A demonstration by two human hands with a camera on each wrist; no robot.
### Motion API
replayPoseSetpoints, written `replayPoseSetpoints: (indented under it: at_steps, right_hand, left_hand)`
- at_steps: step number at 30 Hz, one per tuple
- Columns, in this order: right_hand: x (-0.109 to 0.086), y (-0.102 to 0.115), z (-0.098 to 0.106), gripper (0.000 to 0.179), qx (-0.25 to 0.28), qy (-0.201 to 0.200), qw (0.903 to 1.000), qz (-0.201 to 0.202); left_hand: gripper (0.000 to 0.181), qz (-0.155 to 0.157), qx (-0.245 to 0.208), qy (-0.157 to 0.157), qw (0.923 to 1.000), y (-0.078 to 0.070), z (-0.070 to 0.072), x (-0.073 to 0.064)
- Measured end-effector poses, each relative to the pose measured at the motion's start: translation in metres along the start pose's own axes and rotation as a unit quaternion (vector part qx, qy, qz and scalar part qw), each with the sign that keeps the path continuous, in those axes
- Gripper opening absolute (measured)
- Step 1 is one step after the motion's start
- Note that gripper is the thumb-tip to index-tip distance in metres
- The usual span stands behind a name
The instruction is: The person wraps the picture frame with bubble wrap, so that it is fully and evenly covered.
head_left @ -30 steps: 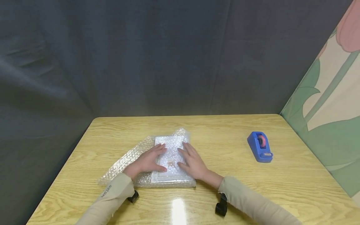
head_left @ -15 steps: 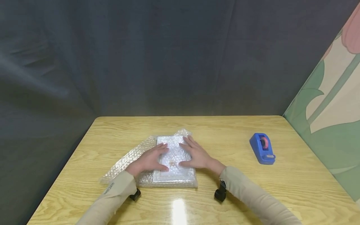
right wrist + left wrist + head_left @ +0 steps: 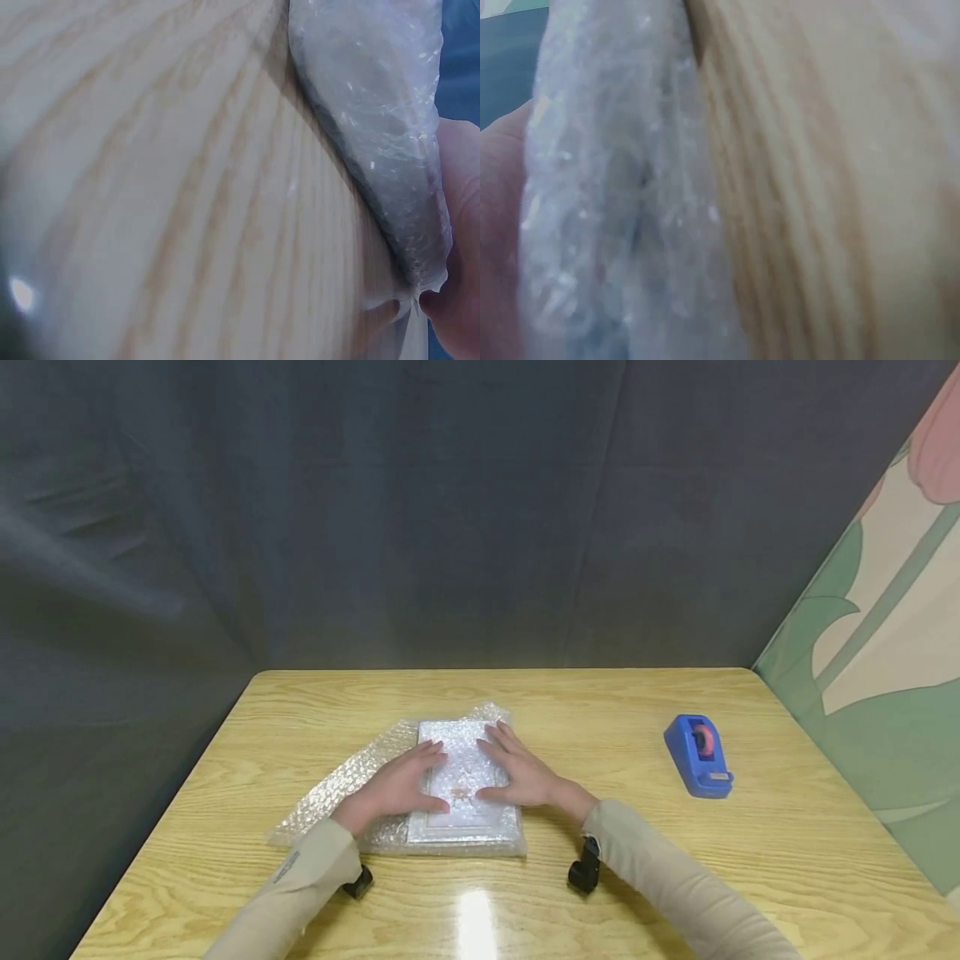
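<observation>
A flat rectangular piece, pale and bordered like a picture frame (image 3: 461,737), lies under clear bubble wrap (image 3: 337,789) in the head view. My left hand (image 3: 395,787) rests on its left side with fingers extended. On the right side lies my right hand (image 3: 523,775), its fingers spread over the wrap. In the left wrist view the wrapped edge of bubble wrap (image 3: 607,195) runs beside part of the hand (image 3: 499,232). The right wrist view has a folded corner of bubble wrap (image 3: 367,97) next to the hand (image 3: 461,225). My palms hide the piece's side edges.
A blue tape dispenser (image 3: 697,756) with a pink roll stands on the right of the wooden table (image 3: 600,718). A loose flap of wrap spreads left of the piece. Behind hangs a dark curtain (image 3: 450,527); a painted wall (image 3: 885,635) borders the right side.
My right hand has shifted slightly toward the far end of the wrapped piece, its fingers spreading. The left hand stays on the left side. The head view has shifted a little.
</observation>
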State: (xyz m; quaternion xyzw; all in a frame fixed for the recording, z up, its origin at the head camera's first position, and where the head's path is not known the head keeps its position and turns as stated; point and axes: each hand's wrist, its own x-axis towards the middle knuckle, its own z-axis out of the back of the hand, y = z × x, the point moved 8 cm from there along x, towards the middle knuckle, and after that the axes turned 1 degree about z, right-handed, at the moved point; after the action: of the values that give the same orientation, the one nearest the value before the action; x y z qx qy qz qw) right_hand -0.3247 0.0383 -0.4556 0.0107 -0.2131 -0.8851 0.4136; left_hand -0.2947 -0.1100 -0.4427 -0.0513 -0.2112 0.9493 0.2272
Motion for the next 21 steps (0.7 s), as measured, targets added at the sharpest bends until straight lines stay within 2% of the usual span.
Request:
replayPoseSetpoints:
  at_steps: [4, 7, 11, 13, 16, 21]
  right_hand:
    - [0.0, -0.001, -0.001, 0.085, 0.008, 0.01, 0.9999, -0.009]
    - [0.0, 0.0, -0.001, 0.085, 0.016, 0.011, 0.9998, -0.006]
    - [0.0, 0.001, -0.002, 0.086, 0.023, 0.014, 0.9996, -0.005]
    - [0.0, 0.0, -0.002, 0.086, 0.024, 0.018, 0.9995, -0.006]
    - [0.0, 0.0, -0.002, 0.087, 0.026, 0.023, 0.9994, -0.008]
    - [-0.002, -0.001, -0.002, 0.086, 0.027, 0.023, 0.9993, -0.013]
  left_hand:
    - [0.075, 0.0, -0.032, -0.033, 0.9989, 0.007, 0.011, -0.012]
    - [0.071, 0.007, -0.056, -0.062, 0.9964, 0.021, 0.025, -0.025]
    - [0.07, 0.046, -0.094, -0.084, 0.9909, 0.046, 0.047, -0.05]
    - [0.071, 0.076, -0.109, -0.085, 0.9875, 0.061, 0.055, -0.064]
    - [0.073, 0.108, -0.101, -0.074, 0.9863, 0.081, 0.062, -0.085]
    - [0.075, 0.146, -0.098, -0.055, 0.9829, 0.107, 0.063, -0.112]
